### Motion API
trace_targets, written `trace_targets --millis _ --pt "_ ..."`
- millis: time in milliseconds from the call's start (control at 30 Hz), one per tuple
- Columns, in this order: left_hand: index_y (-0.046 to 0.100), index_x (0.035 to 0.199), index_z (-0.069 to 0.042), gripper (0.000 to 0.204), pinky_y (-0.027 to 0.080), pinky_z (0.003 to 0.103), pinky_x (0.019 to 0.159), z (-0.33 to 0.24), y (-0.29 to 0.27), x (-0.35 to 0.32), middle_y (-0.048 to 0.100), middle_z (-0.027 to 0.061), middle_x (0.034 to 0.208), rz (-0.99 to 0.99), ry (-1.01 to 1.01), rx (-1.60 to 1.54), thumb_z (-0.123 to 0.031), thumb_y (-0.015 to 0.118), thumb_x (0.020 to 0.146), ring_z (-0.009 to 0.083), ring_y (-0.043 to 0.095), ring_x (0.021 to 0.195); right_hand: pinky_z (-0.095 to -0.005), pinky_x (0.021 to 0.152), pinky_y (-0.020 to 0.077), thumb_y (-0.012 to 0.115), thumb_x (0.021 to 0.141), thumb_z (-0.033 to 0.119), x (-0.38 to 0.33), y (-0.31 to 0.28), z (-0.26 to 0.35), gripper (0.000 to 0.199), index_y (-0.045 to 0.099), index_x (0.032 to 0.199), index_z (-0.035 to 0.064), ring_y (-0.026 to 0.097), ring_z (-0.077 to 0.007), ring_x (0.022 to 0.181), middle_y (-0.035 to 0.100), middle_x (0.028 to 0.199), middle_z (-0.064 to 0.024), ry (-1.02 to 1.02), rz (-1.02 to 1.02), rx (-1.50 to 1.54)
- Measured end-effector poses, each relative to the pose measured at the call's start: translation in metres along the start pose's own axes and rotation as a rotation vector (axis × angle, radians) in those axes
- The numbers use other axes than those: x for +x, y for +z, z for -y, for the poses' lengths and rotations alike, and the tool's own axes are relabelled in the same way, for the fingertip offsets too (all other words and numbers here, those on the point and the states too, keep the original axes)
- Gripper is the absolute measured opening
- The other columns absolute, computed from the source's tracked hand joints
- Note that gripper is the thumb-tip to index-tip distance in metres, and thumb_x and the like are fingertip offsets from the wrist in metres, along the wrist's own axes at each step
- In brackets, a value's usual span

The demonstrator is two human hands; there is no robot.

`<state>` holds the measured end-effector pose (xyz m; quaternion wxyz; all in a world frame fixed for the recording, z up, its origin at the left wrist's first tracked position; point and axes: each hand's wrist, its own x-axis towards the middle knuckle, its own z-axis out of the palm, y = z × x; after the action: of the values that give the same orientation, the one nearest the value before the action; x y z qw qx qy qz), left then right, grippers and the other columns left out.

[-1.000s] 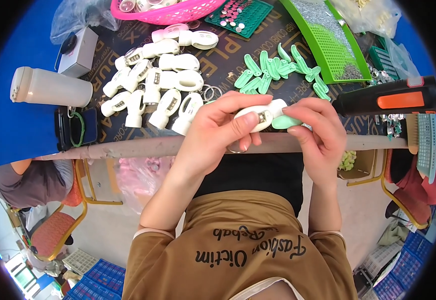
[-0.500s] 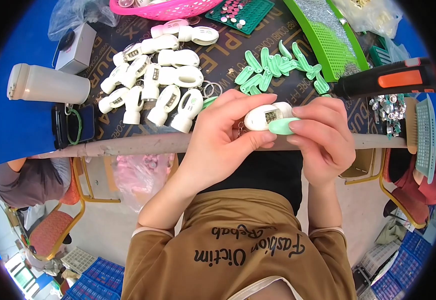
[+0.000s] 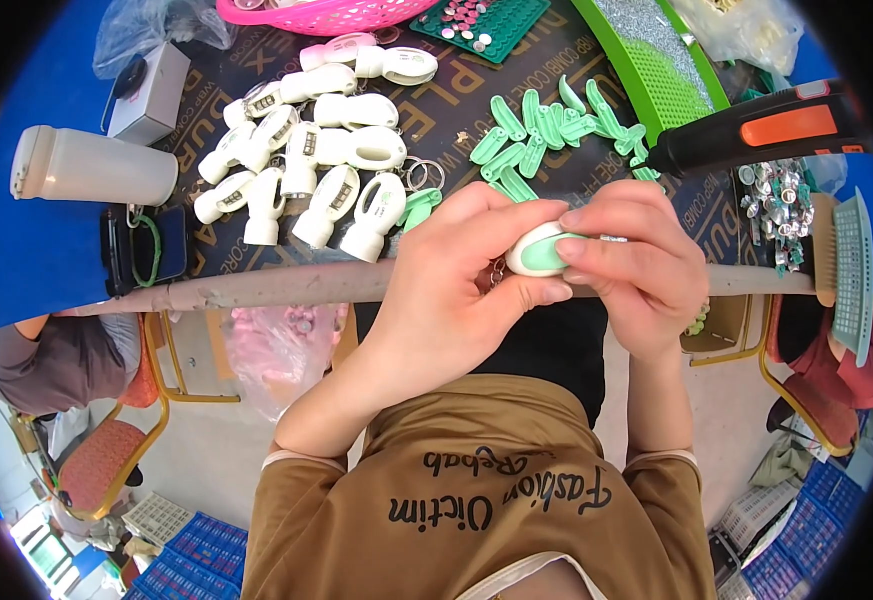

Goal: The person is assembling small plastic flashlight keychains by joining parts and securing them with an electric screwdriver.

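My left hand is closed round a small white keychain flashlight, held just above the table's near edge. Part of its metal chain shows by the left fingers. Against the flashlight's oval opening my right hand pinches a mint-green cover between thumb and fingers. The cover lies inside the white rim; whether it is fully seated I cannot tell. To the left lie several similar white flashlights with key rings. Beyond my hands is a loose group of green covers.
A black-and-orange tool juts in from the right, beside a heap of small silvery parts. Behind it stands a bright green tray. A pink basket sits at the back, a white bottle at the left.
The green cover has gone from beside the flashlight's opening to lying in it. My right hand has moved slightly left, and the flashlight has turned between my fingers.
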<state>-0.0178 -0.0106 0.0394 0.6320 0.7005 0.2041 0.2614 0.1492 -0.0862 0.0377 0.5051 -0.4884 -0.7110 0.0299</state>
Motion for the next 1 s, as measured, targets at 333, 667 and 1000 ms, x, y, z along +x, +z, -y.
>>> trace_targets --millis 333,667,1000 --pt "0.048 0.111 0.005 0.037 0.052 0.028 0.079 0.007 0.003 -0.002 0.048 0.0076 0.101 0.032 -0.039 -0.485 -0.005 0.064 0.079 0.0164 0.056 0.091 -0.0276 0.065 0.0459 0.062 0.067 -0.002 -0.013 0.006 0.005 0.033 0.069 0.097 0.0112 0.056 -0.0204 0.082 0.055 0.098 -0.0083 0.185 -0.001 0.217" --pt "0.018 0.128 -0.003 0.058 0.055 0.035 0.065 0.014 -0.016 0.001 0.054 0.0228 0.102 0.564 -0.496 -0.942 -0.005 0.055 0.084 0.0275 0.063 0.077 -0.0362 0.075 0.0479 0.07 0.074 0.014 -0.004 0.003 -0.002 0.088 0.01 0.137 0.006 0.059 -0.0252 0.086 0.056 0.097 -0.0174 0.129 0.196 0.636" --pt "0.026 0.124 -0.007 0.061 0.035 0.02 0.038 0.011 0.004 -0.011 0.044 0.0221 0.104 0.318 -0.177 -0.978 -0.002 0.059 0.073 0.0157 0.053 0.054 -0.0315 0.08 0.0446 0.065 0.069 -0.002 -0.014 -0.006 0.004 0.052 0.045 0.117 -0.005 0.057 -0.0224 0.09 0.053 0.108 -0.016 0.112 -0.29 0.37"
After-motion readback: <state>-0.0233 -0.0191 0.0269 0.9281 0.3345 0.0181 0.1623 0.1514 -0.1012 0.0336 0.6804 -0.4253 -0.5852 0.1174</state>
